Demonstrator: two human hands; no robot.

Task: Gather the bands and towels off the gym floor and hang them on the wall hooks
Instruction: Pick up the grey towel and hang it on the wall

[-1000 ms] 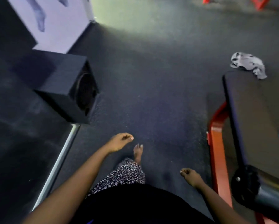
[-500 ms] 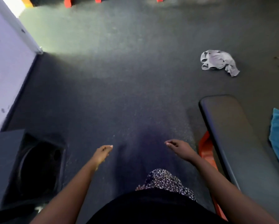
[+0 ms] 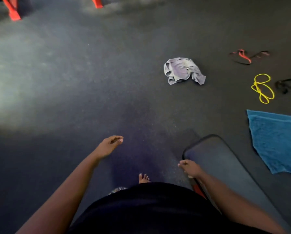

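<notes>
A crumpled grey towel (image 3: 183,71) lies on the dark gym floor ahead and to the right. Farther right lie a red-and-black band (image 3: 246,57), a looped yellow band (image 3: 263,89) and a black band (image 3: 288,85) at the frame's edge. A flat blue towel (image 3: 276,142) is spread on the floor beside the bench. My left hand (image 3: 110,145) hangs in front of me with its fingers loosely curled, holding nothing. My right hand (image 3: 189,168) is curled and empty over the near end of the bench. No wall hooks are in view.
A black padded bench (image 3: 225,166) with a red frame (image 3: 198,190) runs along my right side. Red equipment legs (image 3: 13,11) stand at the far top left. My bare foot (image 3: 144,178) is on the floor below me.
I have walked forward and turned right. The black speaker box and white wall have left the view; the bands and the whole blue towel have come in at the right.
</notes>
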